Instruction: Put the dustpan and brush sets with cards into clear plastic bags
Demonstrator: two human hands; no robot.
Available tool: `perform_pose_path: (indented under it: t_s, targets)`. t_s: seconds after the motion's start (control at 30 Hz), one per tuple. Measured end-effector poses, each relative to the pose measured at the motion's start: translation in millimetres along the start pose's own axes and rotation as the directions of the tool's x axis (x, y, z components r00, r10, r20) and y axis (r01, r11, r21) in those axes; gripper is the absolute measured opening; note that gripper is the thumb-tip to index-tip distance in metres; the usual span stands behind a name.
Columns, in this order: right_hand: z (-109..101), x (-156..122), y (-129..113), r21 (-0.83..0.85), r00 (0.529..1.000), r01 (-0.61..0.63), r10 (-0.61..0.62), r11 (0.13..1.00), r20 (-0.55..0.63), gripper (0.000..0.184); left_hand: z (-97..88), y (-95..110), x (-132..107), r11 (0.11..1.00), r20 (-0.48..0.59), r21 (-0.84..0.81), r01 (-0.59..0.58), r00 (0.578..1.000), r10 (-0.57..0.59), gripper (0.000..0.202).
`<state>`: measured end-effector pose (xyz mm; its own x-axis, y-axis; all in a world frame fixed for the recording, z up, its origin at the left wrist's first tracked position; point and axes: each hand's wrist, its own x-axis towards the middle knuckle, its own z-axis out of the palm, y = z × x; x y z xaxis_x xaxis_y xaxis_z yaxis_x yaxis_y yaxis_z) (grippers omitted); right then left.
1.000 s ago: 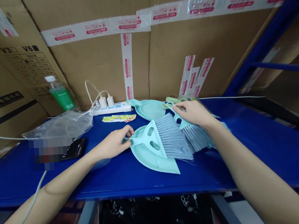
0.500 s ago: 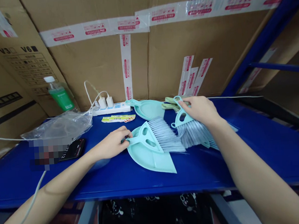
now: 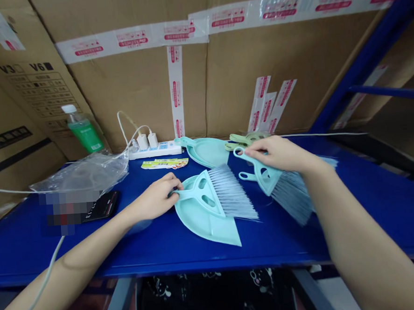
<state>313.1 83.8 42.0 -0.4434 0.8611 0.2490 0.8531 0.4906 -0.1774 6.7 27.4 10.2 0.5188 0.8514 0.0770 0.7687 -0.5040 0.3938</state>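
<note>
My left hand [image 3: 162, 195] is closed round the handle end of a mint-green hand brush [image 3: 209, 199], whose grey-blue bristles point right. A matching dustpan [image 3: 207, 227] lies under this brush; whether my fingers also grip its handle is hidden. My right hand [image 3: 279, 155] grips a second hand brush [image 3: 266, 181] near its handle, bristles slanting down to the right. Below that brush pokes out another mint handle [image 3: 246, 176], partly covered by the brush and my hand. A second dustpan [image 3: 210, 151] rests behind, near the cardboard.
On the blue tabletop [image 3: 157, 251] stand a white power strip [image 3: 155, 150] with chargers, a green-labelled bottle [image 3: 84, 132], a clear plastic bag [image 3: 85, 174], a black box [image 3: 101, 207], coloured paper strips [image 3: 164, 163] and green looped items [image 3: 236, 142]. Taped cardboard [image 3: 129, 85] rises behind.
The brush in my right hand has swung round and come down to the right, uncovering another mint handle. The left brush's bristles have tilted slightly downward over the dustpan.
</note>
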Motion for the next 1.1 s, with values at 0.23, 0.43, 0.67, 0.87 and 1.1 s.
perform_pose_path:
  t_s: [0.23,0.43,0.67,0.87,1.1]
  targets:
    - [14,7,-1,0.072,0.952,0.077,-0.095,0.994,0.291,0.036,-4.5,0,1,0.999,-0.067,-0.015,-0.040,0.997,0.039,0.019]
    - [16,5,-8,0.058,0.937,0.137,-0.148,0.989,0.318,0.035,-13.2,-5,3,1.000,-0.082,0.010,0.013,0.997,-0.012,0.019]
    - [19,4,-22,-0.007,0.935,0.062,-0.055,0.998,0.350,0.028,-24.3,-16,4,0.998,0.018,0.046,0.050,0.999,-0.051,0.017]
    - [33,4,-48,0.136,0.937,0.218,-0.246,0.966,0.247,0.043,-29.3,-17,-1,0.998,0.140,0.020,0.058,0.988,-0.060,0.016]
    - [51,-2,-69,0.154,0.925,0.286,-0.315,0.946,0.213,0.076,-35.4,-16,-2,0.972,0.358,-0.159,0.173,0.928,-0.106,0.019]
